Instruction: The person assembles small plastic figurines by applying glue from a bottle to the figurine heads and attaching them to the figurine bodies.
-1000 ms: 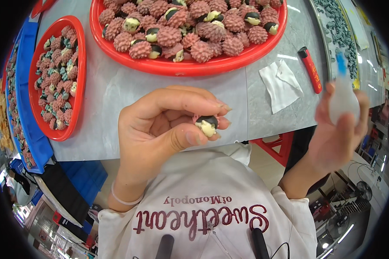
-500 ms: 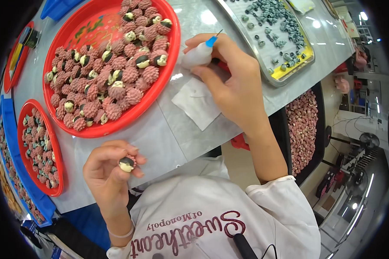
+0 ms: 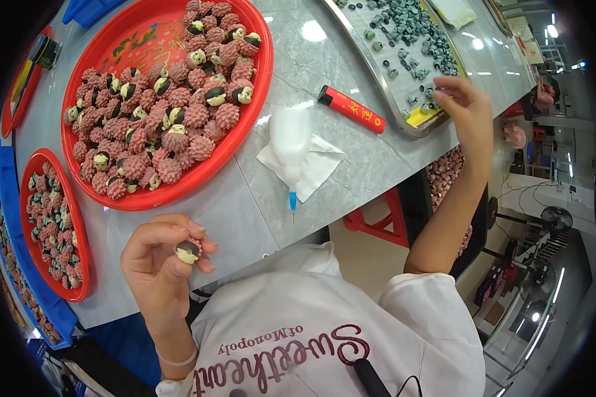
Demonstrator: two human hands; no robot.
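Note:
My left hand [image 3: 162, 258] is closed in a pinch round a knobbly pink figure [image 3: 188, 251] with a cream-and-black front, held above the table's near edge. At the near corner of a metal tray [image 3: 414, 130], my right hand [image 3: 463, 109] reaches over the rim, its index finger and thumb apart; nothing shows between them. Small dark green pieces [image 3: 414, 40] lie scattered in that tray. Between the hands, a white squeeze bottle [image 3: 289, 139] with a blue needle tip lies partly on a white tissue [image 3: 322, 162], its needle toward me.
A large red round tray [image 3: 255, 112] holds many similar pink figures. Beside it are a smaller red tray [image 3: 83, 264] and a long blue tray [image 3: 46, 301], both filled. A red stick with a black end [image 3: 352, 110] lies near the bottle. Below stand a red stool [image 3: 394, 215] and a black bin [image 3: 417, 198].
My right hand has put the squeeze bottle down on the tissue and moved right to the metal tray. My left hand still holds the pink figure in nearly the same place.

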